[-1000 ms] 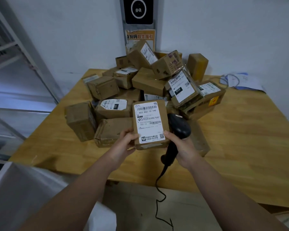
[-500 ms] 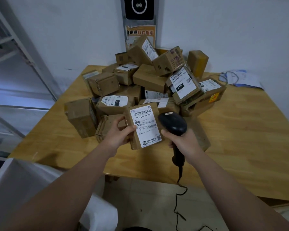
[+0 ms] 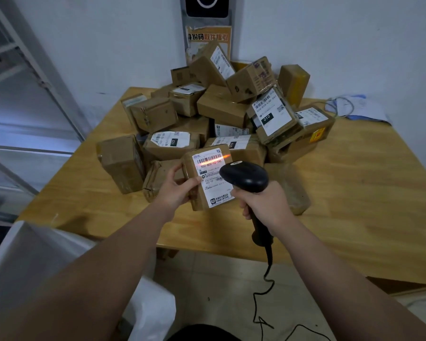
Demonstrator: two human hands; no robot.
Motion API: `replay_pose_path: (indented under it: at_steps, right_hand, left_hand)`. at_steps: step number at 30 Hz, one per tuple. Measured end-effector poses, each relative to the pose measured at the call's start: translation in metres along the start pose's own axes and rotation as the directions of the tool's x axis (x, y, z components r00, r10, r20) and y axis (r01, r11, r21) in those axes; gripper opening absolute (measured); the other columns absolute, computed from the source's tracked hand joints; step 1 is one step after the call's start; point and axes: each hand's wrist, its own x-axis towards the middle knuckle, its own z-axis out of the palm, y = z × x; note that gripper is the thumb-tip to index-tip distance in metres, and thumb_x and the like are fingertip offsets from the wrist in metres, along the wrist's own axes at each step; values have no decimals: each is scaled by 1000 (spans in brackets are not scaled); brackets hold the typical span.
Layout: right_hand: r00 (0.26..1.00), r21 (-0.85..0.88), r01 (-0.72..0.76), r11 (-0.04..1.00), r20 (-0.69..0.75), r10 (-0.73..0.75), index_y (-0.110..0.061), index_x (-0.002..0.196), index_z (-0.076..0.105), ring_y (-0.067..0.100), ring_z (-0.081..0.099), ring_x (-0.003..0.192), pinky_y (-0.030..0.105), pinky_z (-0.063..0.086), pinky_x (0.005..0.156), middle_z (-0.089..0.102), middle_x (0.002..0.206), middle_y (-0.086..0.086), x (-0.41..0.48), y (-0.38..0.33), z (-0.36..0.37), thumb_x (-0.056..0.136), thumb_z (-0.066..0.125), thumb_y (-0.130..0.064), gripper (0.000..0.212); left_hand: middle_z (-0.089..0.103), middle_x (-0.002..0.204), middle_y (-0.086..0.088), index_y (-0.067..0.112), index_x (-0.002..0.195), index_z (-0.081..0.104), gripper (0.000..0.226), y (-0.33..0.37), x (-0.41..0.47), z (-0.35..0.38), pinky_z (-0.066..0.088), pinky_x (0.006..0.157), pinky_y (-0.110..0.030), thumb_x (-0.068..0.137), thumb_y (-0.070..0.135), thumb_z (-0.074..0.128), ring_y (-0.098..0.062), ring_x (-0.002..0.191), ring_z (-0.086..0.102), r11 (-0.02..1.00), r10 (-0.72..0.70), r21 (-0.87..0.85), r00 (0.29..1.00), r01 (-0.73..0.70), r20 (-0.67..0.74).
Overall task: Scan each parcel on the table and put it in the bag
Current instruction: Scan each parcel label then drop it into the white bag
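My left hand (image 3: 176, 187) grips a small brown parcel (image 3: 210, 185) by its left side, holding it tilted above the wooden table (image 3: 354, 205) with its white label facing me. An orange scan line crosses the barcode at the label's top. My right hand (image 3: 265, 205) grips the handle of a black barcode scanner (image 3: 244, 177), whose head points at the label from the right. A heap of several brown parcels (image 3: 221, 107) lies behind on the table. The white bag (image 3: 35, 254) stands open at the lower left, below the table's edge.
The scanner's black cable (image 3: 266, 291) hangs down to the tiled floor. Papers and a thin cable (image 3: 354, 108) lie at the table's far right by the wall. A metal shelf frame (image 3: 22, 70) stands at the left. A long flat parcel (image 3: 293, 190) lies behind my right hand.
The scanner has risen and swung over the label, and the orange scan line has come on across the barcode. The parcel has tilted a little to the left in my left hand.
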Motion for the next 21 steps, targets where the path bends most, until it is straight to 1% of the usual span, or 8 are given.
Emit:
replay_pose_path:
  at_steps: [5, 8, 13, 16, 21]
  right_hand:
    - [1000, 8, 11, 1000, -1, -11, -6, 69, 69, 19, 58, 51, 31, 51, 59, 62, 55, 7, -2, -4, 5, 80, 75, -18, 18]
    - [1000, 12, 16, 1000, 12, -16, -8, 69, 69, 17, 58, 50, 30, 51, 57, 62, 54, 5, -4, -6, 6, 81, 75, -18, 16]
    - [1000, 5, 13, 1000, 20, -13, -7, 69, 69, 16, 57, 48, 30, 51, 56, 62, 54, 6, -6, -9, 6, 81, 74, -17, 17]
    - [1000, -1, 18, 1000, 24, -18, -8, 68, 68, 15, 57, 48, 29, 51, 56, 61, 53, 4, -8, -10, 6, 82, 74, -17, 17]
    - [999, -34, 28, 999, 24, -27, -8, 72, 69, 15, 58, 50, 28, 52, 57, 63, 56, 5, -10, -9, 4, 82, 74, -18, 15]
  left_hand:
    - [66, 110, -4, 35, 140, 38, 71, -1, -1, -4, 53, 83, -35, 81, 22, 76, -15, 101, 63, 1000, -5, -6, 1000, 5, -8]
    - [67, 108, -2, 36, 139, 37, 70, -1, -3, -5, 52, 80, -32, 82, 22, 75, -13, 99, 63, 1000, -4, -8, 1000, 4, -8]
    - [66, 112, -4, 34, 142, 34, 74, 0, -3, -7, 52, 90, -39, 82, 23, 76, -16, 105, 62, 1000, -4, -5, 1000, 4, -12]
    - [65, 110, -2, 33, 142, 34, 73, 1, -5, -6, 52, 90, -38, 82, 23, 75, -14, 102, 62, 1000, 4, 6, 1000, -4, -11]
    - [66, 112, -4, 35, 141, 36, 73, 1, -7, -4, 53, 91, -41, 82, 22, 76, -18, 106, 62, 1000, 5, 9, 1000, -5, -30]
